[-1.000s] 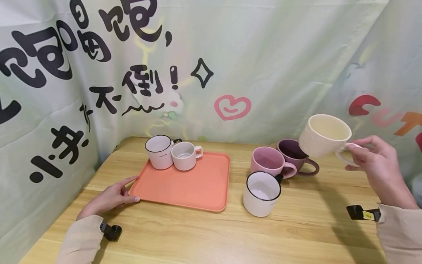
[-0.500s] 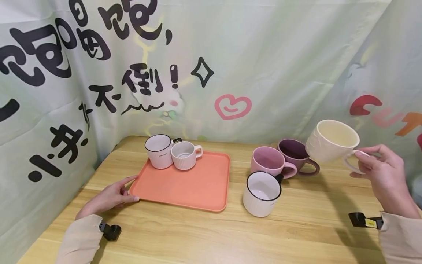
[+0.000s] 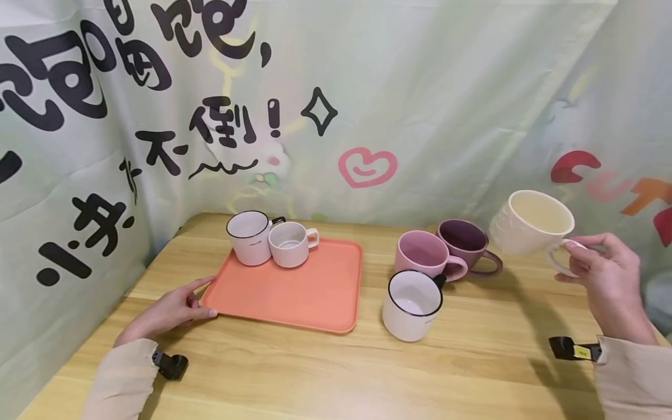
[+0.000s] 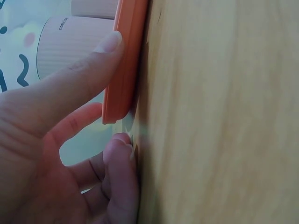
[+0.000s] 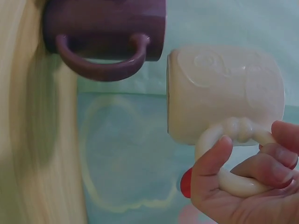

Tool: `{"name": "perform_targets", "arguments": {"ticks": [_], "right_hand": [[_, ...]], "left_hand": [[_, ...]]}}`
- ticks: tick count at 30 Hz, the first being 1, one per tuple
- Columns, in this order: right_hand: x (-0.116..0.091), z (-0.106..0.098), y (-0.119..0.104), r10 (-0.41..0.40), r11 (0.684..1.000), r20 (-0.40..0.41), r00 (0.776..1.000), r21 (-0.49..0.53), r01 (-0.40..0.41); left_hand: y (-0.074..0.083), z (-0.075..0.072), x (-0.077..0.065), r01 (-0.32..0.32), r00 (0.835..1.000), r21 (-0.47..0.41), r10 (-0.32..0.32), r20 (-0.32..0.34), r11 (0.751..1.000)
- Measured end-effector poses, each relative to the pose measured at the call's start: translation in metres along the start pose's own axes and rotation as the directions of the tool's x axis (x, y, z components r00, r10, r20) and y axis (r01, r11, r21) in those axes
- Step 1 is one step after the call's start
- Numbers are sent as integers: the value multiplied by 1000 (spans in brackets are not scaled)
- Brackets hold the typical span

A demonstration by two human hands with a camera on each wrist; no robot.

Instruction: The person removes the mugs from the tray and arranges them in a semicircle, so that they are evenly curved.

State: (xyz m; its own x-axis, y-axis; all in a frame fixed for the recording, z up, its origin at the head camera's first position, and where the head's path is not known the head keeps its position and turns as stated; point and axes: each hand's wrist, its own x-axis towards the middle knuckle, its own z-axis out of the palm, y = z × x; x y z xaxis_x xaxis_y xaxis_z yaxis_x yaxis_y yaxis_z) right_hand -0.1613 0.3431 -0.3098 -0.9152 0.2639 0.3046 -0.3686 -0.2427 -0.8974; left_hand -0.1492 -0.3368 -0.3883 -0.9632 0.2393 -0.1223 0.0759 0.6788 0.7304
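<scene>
At the right, my right hand (image 3: 609,271) grips the looped handle of a cream mug (image 3: 530,224) and holds it above the table, tilted. Raised patterns show on the mug's side (image 5: 224,93) in the right wrist view. My left hand (image 3: 170,309) is at the near left corner of an orange tray (image 3: 294,303), thumb and index finger on two sides of that corner. Its other fingers curl by the table in the left wrist view. On the tray's back left stand a white black-rimmed mug (image 3: 249,242) and a small white ribbed cup (image 3: 289,248).
Right of the tray stand a pink mug (image 3: 422,256), a dark purple mug (image 3: 464,242) behind it, and a second white black-rimmed mug (image 3: 409,309) in front, close together. A printed curtain (image 3: 446,87) hangs behind the wooden table (image 3: 294,373).
The cream mug in my right hand has moved a little right and down, then stayed nearly still. My left hand keeps its place at the tray corner. The head view has shifted slightly.
</scene>
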Motion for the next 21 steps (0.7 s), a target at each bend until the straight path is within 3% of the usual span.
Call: {"name": "perform_targets", "arguments": {"ticks": [7,21], "right_hand": [[3,-7,8,27,999,-38,999,18,-26],[9,-17,22,134,980,-70,989,-135,-142]], "left_hand": [[-2,0,0,-4,1000,-14,4,-2,1000],[-2,1,1,29,1000,2,-29,5,1000]]}}
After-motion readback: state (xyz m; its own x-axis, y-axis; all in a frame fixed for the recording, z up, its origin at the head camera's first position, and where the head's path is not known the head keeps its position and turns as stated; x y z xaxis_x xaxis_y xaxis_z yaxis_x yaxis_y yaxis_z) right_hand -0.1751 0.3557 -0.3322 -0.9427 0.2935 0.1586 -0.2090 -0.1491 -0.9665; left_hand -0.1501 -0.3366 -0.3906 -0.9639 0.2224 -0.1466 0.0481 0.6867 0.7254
